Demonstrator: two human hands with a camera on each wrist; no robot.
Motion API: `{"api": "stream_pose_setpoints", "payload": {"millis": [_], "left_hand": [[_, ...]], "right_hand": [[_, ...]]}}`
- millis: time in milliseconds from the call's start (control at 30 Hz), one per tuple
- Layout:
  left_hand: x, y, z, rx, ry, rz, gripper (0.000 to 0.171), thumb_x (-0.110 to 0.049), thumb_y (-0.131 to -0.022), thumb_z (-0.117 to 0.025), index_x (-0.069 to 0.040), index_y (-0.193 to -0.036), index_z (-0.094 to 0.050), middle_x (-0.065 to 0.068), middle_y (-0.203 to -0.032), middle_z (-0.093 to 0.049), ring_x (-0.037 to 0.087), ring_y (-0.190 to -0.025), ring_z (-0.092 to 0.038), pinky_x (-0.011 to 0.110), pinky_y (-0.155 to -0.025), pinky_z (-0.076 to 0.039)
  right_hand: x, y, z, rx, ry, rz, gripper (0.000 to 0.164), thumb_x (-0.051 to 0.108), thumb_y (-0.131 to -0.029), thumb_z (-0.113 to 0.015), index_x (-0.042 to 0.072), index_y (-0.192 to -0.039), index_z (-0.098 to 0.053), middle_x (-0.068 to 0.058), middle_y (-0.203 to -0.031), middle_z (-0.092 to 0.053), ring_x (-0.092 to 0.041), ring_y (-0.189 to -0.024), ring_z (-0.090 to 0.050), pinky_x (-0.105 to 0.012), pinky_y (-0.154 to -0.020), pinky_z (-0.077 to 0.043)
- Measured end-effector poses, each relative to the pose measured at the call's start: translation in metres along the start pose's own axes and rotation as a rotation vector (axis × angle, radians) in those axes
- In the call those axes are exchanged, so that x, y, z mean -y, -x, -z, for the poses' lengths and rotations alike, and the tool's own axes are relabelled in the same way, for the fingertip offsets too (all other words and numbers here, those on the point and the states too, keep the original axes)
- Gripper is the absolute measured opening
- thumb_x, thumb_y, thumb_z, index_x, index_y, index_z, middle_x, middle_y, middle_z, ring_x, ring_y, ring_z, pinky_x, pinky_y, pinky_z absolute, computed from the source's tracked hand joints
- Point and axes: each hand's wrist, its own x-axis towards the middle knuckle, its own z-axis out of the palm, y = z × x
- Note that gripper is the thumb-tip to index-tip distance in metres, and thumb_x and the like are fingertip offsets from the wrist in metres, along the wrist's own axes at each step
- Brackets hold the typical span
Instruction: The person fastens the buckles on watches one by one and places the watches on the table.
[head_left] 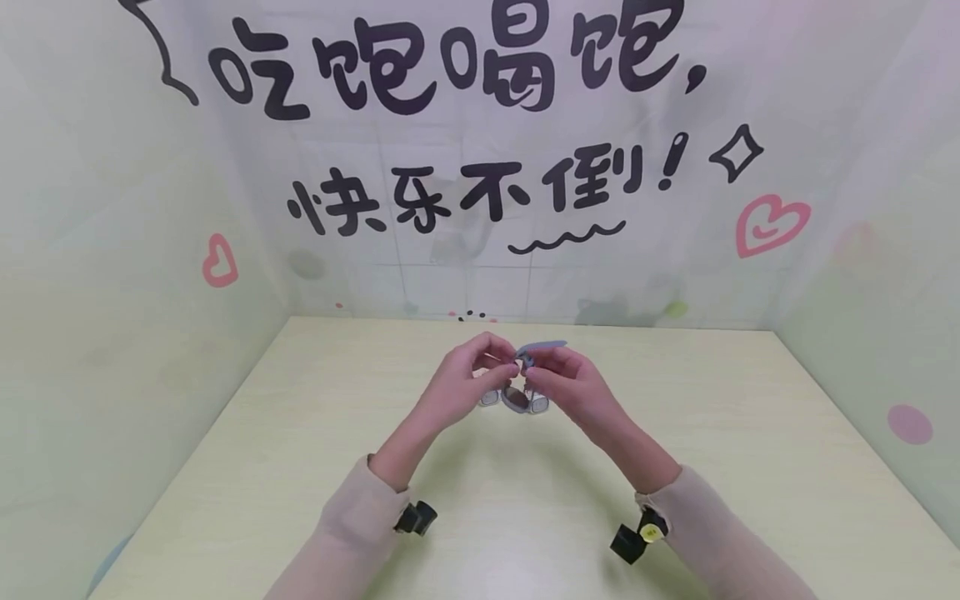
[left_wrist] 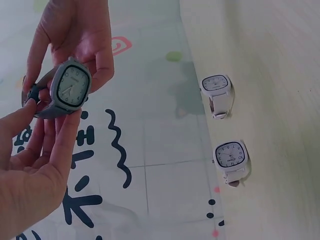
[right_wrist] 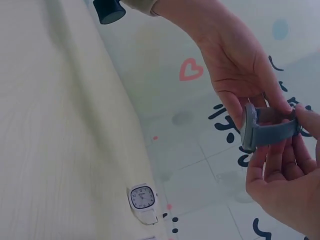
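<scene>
A grey-blue wristwatch (head_left: pixel 516 399) is held up above the table between both hands, its strap curved into a loop. Its squarish dial (left_wrist: pixel 74 86) shows in the left wrist view. My left hand (head_left: pixel 456 382) pinches the strap near the buckle, with fingers under the loop. From the other side my right hand (head_left: pixel 576 387) pinches the strap, and one strap end (head_left: pixel 546 344) sticks out above its fingers. In the right wrist view the strap (right_wrist: pixel 275 134) shows side-on. Fingertips partly hide the buckle, so whether it is fastened cannot be told.
Two white watches lie on the pale wooden table (head_left: pixel 300 467) beyond the hands, one on the left (left_wrist: pixel 231 155) and one on the right (left_wrist: pixel 216 84). A printed cloth backdrop (head_left: pixel 465 283) stands along the table's back edge, with side panels left and right.
</scene>
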Motion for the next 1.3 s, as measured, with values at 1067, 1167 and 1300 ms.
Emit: {"api": "stream_pose_setpoints", "payload": {"millis": [1067, 1167, 1300], "left_hand": [[-0.018, -0.001, -0.002, -0.253, 0.061, -0.23, 0.026, -0.004, -0.09, -0.071, -0.003, -0.115, -0.064, 0.014, -0.109, -0.073, 0.023, -0.101, -0.071, 0.023, -0.085, -0.059], [-0.016, -0.001, -0.003, -0.248, 0.069, -0.237, 0.026, -0.004, -0.091, -0.071, -0.004, -0.115, -0.064, 0.014, -0.109, -0.073, 0.023, -0.101, -0.071, 0.023, -0.085, -0.059], [-0.014, -0.001, -0.004, -0.241, 0.015, -0.268, 0.025, -0.006, -0.093, -0.069, -0.007, -0.117, -0.066, 0.01, -0.109, -0.074, 0.021, -0.101, -0.071, 0.025, -0.085, -0.06]], "right_hand": [[-0.004, 0.0, -0.012, -0.166, 0.496, 0.187, 0.02, 0.005, -0.092, -0.068, -0.002, -0.109, -0.064, -0.018, -0.103, -0.068, -0.008, -0.095, -0.063, -0.053, -0.102, -0.051], [-0.004, 0.001, -0.014, -0.192, 0.52, 0.204, 0.019, 0.008, -0.091, -0.07, 0.001, -0.108, -0.065, -0.015, -0.101, -0.068, -0.011, -0.095, -0.064, -0.053, -0.102, -0.051], [-0.002, 0.002, -0.017, -0.245, 0.524, 0.252, 0.016, 0.01, -0.091, -0.072, 0.004, -0.105, -0.068, -0.013, -0.099, -0.069, -0.013, -0.098, -0.065, -0.053, -0.103, -0.049]]}}
